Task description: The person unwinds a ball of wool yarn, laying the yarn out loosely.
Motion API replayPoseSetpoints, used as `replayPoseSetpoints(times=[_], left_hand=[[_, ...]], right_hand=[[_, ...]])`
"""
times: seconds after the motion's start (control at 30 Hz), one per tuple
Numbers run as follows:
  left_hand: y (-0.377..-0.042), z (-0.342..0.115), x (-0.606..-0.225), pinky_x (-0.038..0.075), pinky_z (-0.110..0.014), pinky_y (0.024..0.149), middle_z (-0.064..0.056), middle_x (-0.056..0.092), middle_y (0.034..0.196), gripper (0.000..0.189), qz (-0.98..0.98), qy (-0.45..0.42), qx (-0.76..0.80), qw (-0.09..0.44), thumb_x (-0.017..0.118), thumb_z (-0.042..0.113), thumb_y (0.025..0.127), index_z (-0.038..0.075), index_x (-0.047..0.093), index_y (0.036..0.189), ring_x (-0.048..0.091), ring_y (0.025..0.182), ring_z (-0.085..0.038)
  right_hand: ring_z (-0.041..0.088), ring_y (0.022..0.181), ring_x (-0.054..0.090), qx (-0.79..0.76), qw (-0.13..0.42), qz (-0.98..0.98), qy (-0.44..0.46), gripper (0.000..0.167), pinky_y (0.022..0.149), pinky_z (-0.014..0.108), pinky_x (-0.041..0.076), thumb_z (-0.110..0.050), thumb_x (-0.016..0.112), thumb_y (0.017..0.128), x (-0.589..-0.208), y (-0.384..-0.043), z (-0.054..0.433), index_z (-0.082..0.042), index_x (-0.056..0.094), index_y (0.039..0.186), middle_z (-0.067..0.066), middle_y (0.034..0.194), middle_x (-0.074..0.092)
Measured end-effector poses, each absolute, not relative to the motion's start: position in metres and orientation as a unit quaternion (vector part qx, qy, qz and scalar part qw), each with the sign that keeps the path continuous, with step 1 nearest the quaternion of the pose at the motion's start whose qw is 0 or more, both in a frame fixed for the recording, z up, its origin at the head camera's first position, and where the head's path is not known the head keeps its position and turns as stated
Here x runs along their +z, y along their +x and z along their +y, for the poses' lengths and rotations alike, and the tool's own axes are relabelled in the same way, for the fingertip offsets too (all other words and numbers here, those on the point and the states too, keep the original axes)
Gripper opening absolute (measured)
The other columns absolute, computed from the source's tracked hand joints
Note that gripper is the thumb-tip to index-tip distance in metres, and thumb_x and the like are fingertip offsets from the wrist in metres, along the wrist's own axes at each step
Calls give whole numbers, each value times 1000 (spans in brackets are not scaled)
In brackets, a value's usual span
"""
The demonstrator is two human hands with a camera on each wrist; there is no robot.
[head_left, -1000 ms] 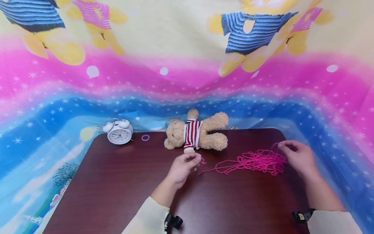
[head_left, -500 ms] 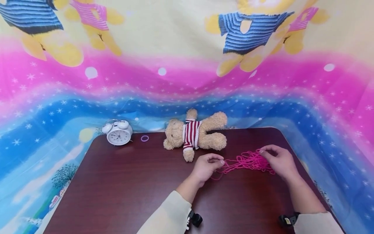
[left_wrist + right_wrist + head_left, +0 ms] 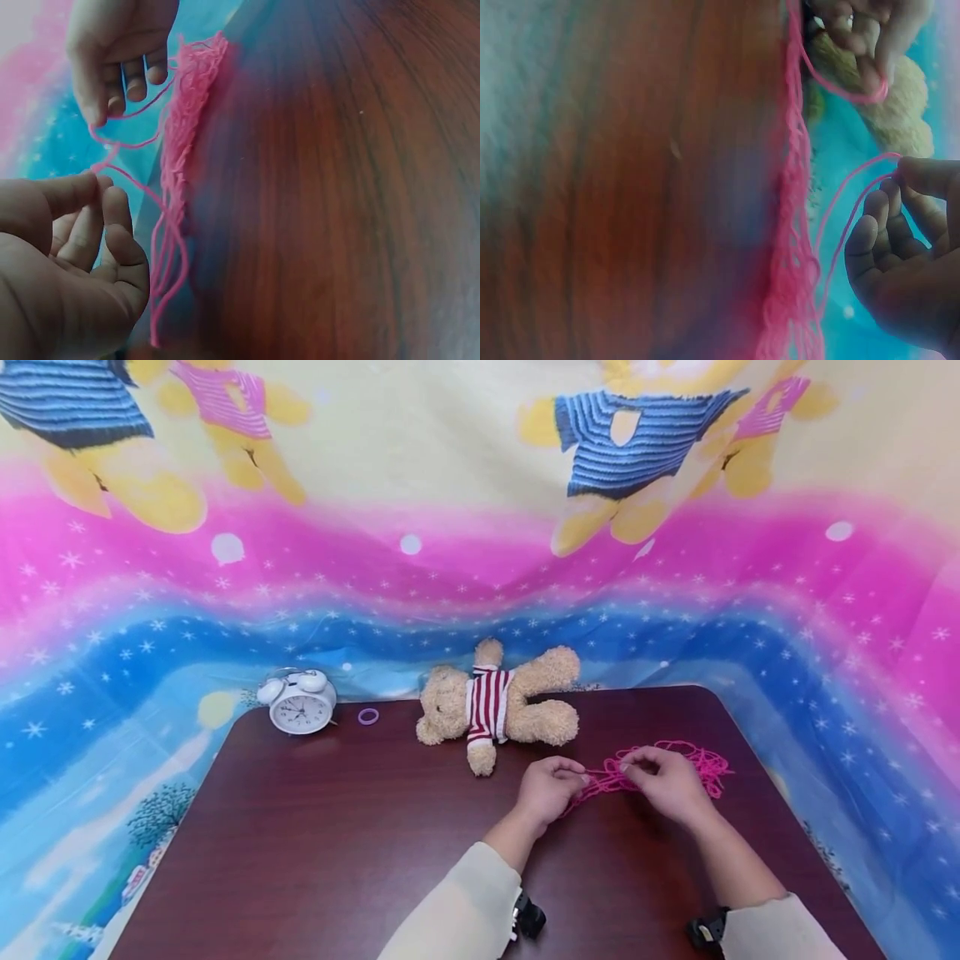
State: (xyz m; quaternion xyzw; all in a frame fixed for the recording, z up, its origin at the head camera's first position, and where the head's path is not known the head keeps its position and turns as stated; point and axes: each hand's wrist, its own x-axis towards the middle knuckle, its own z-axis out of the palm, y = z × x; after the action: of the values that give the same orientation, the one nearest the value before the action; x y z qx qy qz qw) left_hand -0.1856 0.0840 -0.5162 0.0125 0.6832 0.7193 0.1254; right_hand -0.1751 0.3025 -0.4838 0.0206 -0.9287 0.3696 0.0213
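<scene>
A loose bundle of pink yarn (image 3: pixel 705 767) lies on the right part of the dark wooden table (image 3: pixel 360 843). My left hand (image 3: pixel 551 789) pinches a strand between thumb and forefinger at the bundle's left end. Over the bundle's middle, my right hand (image 3: pixel 667 783) pinches another strand between thumb and finger. In the left wrist view the yarn (image 3: pixel 187 112) hangs in loops from both hands' fingertips. The right wrist view shows a raised loop running from the right hand (image 3: pixel 907 247) down to the yarn (image 3: pixel 791 225).
A teddy bear (image 3: pixel 487 706) in a red-and-white striped shirt lies on its back behind the hands. Farther left are a purple ring (image 3: pixel 368 717) and a white twin-bell alarm clock (image 3: pixel 302 703). A printed curtain (image 3: pixel 450 577) surrounds the table's far and side edges.
My left hand has moved right along the table, away from the bear's paw. My right hand has moved left from the bundle's right end to its middle, so the hands are closer together.
</scene>
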Motion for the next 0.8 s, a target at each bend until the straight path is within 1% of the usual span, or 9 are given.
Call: replayPoseSetpoints(times=[0.07, 0.2, 0.3, 0.4, 0.5, 0.57, 0.67, 0.73, 0.8], left_hand=[[-185, 87, -517, 58, -28, 65, -10, 76, 84, 15, 686, 3, 716, 129, 75, -1, 90, -6, 73, 104, 68, 66, -12], [-183, 88, -518, 61, -30, 63, -13, 76, 83, 12, 698, -19, 703, 135, 74, -3, 90, -6, 73, 102, 67, 58, -12], [-182, 88, -520, 61, -31, 63, -9, 74, 80, 9, 712, -33, 688, 135, 74, -2, 90, -4, 74, 99, 69, 57, -13], [-182, 86, -520, 62, -32, 63, -8, 72, 79, 7, 719, -41, 680, 137, 74, -3, 90, -3, 74, 97, 71, 59, -16], [-183, 83, -520, 61, -30, 60, -8, 70, 80, 8, 725, -45, 673, 143, 74, -3, 90, -2, 74, 98, 73, 60, -19], [-183, 80, -520, 58, -26, 54, -8, 69, 80, 9, 729, -50, 666, 151, 75, -2, 91, -1, 74, 99, 72, 58, -17], [-183, 76, -522, 48, -20, 45, -10, 69, 79, 12, 737, -54, 654, 164, 75, 1, 92, 0, 73, 103, 69, 53, -14], [-183, 73, -523, 42, -18, 42, -11, 70, 77, 14, 740, -52, 650, 167, 75, 1, 92, 1, 72, 106, 66, 51, -11], [-183, 70, -523, 42, -18, 41, -11, 72, 77, 17, 738, -47, 653, 165, 74, 0, 92, -1, 70, 108, 65, 50, -11]], right_hand=[[19, 81, 59, 368, 13, -929, 24, 13, 71, 35, 49, -26, 73, 98, -488, -177, 297, -15, 77, 103, 2, 97, 73], [17, 83, 62, 361, -17, -932, 32, 9, 77, 37, 50, -24, 74, 96, -496, -180, 289, -16, 78, 101, 2, 101, 73], [16, 83, 62, 353, -43, -934, 38, 6, 79, 37, 51, -21, 74, 96, -499, -180, 284, -17, 77, 98, 1, 98, 73], [15, 81, 63, 345, -62, -935, 53, 5, 79, 38, 52, -19, 74, 95, -502, -182, 279, -17, 78, 97, -2, 92, 72], [14, 82, 64, 349, -78, -932, 56, 6, 78, 38, 54, -16, 74, 95, -503, -182, 275, -15, 78, 98, -2, 91, 72], [14, 82, 64, 351, -86, -931, 57, 7, 78, 37, 54, -15, 74, 95, -503, -182, 274, -13, 79, 100, -2, 90, 72], [14, 82, 64, 351, -93, -930, 53, 10, 77, 36, 54, -13, 74, 94, -503, -181, 273, -12, 79, 103, -1, 92, 72], [14, 82, 64, 350, -96, -930, 49, 11, 77, 36, 54, -13, 74, 94, -502, -181, 273, -12, 79, 104, -1, 93, 72], [14, 82, 64, 350, -96, -931, 43, 12, 77, 36, 53, -13, 75, 93, -502, -180, 273, -12, 79, 104, -1, 94, 71]])
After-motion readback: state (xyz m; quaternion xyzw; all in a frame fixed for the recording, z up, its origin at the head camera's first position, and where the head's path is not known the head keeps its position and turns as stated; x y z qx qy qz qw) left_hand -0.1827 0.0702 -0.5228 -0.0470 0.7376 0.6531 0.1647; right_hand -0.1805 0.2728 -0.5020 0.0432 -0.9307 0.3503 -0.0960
